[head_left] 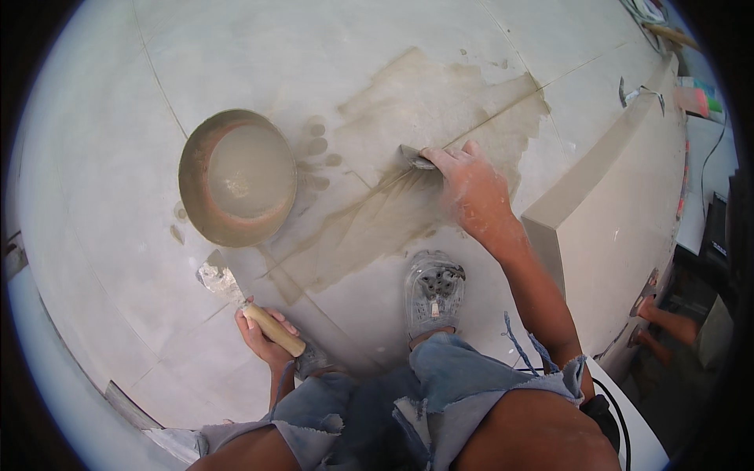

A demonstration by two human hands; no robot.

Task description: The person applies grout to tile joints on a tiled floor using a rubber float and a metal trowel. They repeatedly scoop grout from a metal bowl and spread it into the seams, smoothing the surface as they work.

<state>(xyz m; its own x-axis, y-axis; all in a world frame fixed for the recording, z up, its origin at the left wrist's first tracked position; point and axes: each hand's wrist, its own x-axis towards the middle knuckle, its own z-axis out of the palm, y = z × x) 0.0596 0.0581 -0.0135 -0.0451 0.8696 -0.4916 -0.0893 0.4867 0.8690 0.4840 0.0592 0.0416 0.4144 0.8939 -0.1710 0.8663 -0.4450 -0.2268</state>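
Note:
My left hand (263,336) is closed around the wooden handle of a trowel (274,330), whose grout-smeared metal blade points up and left toward a round bowl. That bowl (192,173) stands on the tiles and holds wet grey-beige grout (251,177). Dusted with pale residue, my right hand (475,188) pinches a small flat scraper (415,157) and holds it low against the tiled floor (102,196). Around the scraper a damp beige smear of grout (440,102) spreads across the tile joints. The scraper's far end is hidden by my fingers.
A beige ledge (620,212) rises on the right, with tools and cables at its far end. My shoe (434,292) rests on the tiles near the smear. Another person's legs (667,322) show at the far right. Grout drips (316,147) dot the floor beside the bowl.

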